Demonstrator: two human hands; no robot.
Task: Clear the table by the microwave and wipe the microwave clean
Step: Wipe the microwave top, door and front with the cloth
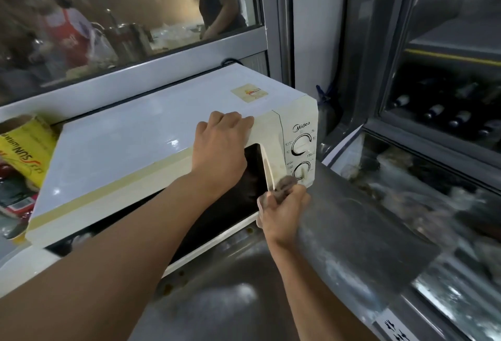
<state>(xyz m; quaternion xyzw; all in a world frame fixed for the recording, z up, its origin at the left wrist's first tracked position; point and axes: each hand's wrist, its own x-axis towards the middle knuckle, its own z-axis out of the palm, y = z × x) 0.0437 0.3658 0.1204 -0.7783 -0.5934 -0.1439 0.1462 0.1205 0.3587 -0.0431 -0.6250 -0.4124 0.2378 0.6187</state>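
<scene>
The microwave (pixel 162 148), white with a yellowed front, sits at centre frame on a steel table (pixel 339 235) whose bare surface runs from 6 o'clock to 4 o'clock. The brand mark "Midea" and 2 control dials (pixel 301 160) are on its right panel, at 3 o'clock from the dark door window (pixel 244 178).

The left hand (pixel 222 140) rests on the top front edge of the microwave, fingers curled over onto the top panel and gripping that edge.

The right hand (pixel 282 213) is at 5 o'clock of the door, fingers closed round a bunched grey cloth (pixel 284 185). The cloth is pressed against the lower end of the door handle (pixel 268 170), just beside the lower dial.

At 9 o'clock, a yellow carton (pixel 27 148) stands touching or just beside the microwave's left side; red and dark packets (pixel 16 199) lie below it.

At 3 o'clock, a glass-fronted cooler (pixel 447 113) holds bottles. At 11 o'clock, a window (pixel 122 15) shows 2 persons beyond it.
</scene>
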